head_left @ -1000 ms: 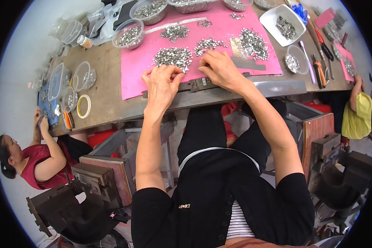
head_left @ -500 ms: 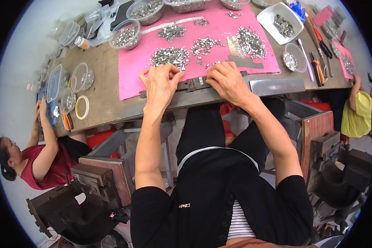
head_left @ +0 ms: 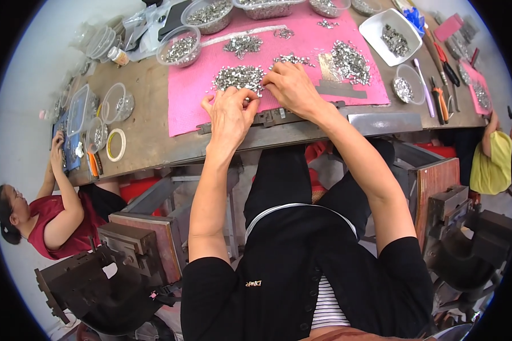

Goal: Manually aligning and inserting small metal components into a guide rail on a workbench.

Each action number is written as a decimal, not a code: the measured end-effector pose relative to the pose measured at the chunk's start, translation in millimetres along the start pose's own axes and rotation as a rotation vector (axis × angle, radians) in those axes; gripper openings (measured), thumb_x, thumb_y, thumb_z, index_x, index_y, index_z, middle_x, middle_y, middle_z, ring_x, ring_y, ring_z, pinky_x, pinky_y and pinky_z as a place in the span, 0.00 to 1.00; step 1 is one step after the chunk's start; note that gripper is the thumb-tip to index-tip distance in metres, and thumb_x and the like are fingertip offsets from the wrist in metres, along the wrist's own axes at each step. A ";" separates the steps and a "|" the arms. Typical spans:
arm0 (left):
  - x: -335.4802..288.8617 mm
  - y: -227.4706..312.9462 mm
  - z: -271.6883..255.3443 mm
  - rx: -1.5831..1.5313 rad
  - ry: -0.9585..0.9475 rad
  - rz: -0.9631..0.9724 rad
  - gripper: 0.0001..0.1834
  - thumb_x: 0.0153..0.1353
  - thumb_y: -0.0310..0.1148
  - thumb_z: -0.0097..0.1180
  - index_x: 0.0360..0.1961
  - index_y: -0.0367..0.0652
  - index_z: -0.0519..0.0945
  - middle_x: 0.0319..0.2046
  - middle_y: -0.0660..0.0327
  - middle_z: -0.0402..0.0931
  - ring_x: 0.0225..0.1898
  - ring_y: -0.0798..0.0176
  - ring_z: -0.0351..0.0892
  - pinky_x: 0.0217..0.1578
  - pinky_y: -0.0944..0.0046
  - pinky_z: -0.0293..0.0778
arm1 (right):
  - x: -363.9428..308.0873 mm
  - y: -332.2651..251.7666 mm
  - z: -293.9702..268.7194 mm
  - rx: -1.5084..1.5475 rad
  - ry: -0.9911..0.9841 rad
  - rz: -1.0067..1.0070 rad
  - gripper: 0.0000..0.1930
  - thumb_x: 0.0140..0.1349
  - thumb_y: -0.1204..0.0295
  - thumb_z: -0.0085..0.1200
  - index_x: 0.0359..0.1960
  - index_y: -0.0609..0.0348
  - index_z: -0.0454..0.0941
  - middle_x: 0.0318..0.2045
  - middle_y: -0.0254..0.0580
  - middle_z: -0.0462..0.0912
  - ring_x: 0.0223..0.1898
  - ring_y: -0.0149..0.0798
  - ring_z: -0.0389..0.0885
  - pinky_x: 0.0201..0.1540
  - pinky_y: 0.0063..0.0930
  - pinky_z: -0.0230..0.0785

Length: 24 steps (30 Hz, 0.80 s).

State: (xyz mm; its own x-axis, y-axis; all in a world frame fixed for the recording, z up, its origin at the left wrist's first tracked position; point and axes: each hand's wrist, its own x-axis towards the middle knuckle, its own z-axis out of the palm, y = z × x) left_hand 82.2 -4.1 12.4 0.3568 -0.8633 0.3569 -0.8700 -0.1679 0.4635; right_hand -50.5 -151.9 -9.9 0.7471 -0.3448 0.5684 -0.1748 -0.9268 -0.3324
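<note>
My left hand (head_left: 231,109) is over the front edge of the pink mat (head_left: 179,108), thumb and forefinger pinched together. Whatever sits in that pinch is too small to make out. Just to its right, my right hand (head_left: 293,88) bends its fingers down at the right edge of a heap of small silver metal pieces (head_left: 239,77). Its fingertips are closed, and anything between them is hidden. Below both hands a dark metal bar fixture (head_left: 265,119) lies along the table edge, with one shiny piece (head_left: 283,113) in it.
More silver heaps (head_left: 351,63) lie on the mat. Plastic tubs (head_left: 179,50) and a white tray (head_left: 389,35) stand around it. A flat metal plate (head_left: 384,122) is at the right front, near pliers (head_left: 438,102). Co-workers sit at both sides.
My right hand has moved from the bar fixture leftward and away from me to the heap's edge. My left hand has shifted slightly right. The view has shifted a little.
</note>
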 end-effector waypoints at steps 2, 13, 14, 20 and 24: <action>0.8 -0.6 -1.2 -0.020 -0.026 0.004 0.04 0.58 0.36 0.66 0.33 0.52 0.87 0.28 0.66 0.79 0.39 0.58 0.78 0.55 0.44 0.57 | 2.6 0.5 4.7 -0.029 -0.028 0.010 0.04 0.60 0.73 0.59 0.35 0.56 0.82 0.34 0.40 0.78 0.42 0.45 0.78 0.48 0.40 0.65; -1.2 -10.7 -3.4 -0.116 -0.026 0.014 0.04 0.60 0.34 0.66 0.34 0.47 0.87 0.29 0.63 0.80 0.38 0.58 0.78 0.59 0.45 0.56 | -1.4 -2.1 -15.0 0.027 -0.042 0.005 0.03 0.59 0.75 0.58 0.34 0.57 0.78 0.33 0.41 0.77 0.40 0.46 0.77 0.46 0.39 0.64; -1.5 -10.1 -4.1 -0.103 -0.028 0.021 0.04 0.60 0.34 0.67 0.34 0.47 0.87 0.29 0.63 0.80 0.38 0.58 0.78 0.59 0.44 0.56 | -6.0 -3.3 -22.2 0.028 -0.044 0.006 0.03 0.59 0.75 0.58 0.34 0.57 0.78 0.33 0.41 0.77 0.40 0.46 0.77 0.46 0.39 0.64; 0.8 -5.0 -6.0 -0.009 -0.027 0.054 0.04 0.59 0.35 0.68 0.33 0.50 0.88 0.28 0.65 0.79 0.38 0.58 0.79 0.59 0.42 0.56 | -45.5 -9.5 -64.3 0.174 -0.133 0.054 0.07 0.57 0.77 0.60 0.36 0.59 0.76 0.34 0.40 0.77 0.40 0.44 0.78 0.48 0.37 0.65; 4.3 -7.2 -2.9 0.007 -0.040 0.092 0.06 0.60 0.39 0.67 0.34 0.50 0.87 0.27 0.67 0.76 0.36 0.62 0.76 0.58 0.45 0.55 | -55.1 -14.6 -67.9 0.077 -0.103 -0.045 0.07 0.56 0.78 0.59 0.36 0.60 0.75 0.35 0.43 0.75 0.40 0.46 0.76 0.46 0.38 0.65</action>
State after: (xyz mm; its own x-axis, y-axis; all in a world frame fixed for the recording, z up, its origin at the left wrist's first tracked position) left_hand 91.0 -5.3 13.0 0.2619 -0.8933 0.3653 -0.9009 -0.0905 0.4245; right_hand -132.6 -129.4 14.7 0.8156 -0.2825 0.5050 -0.0928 -0.9253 -0.3677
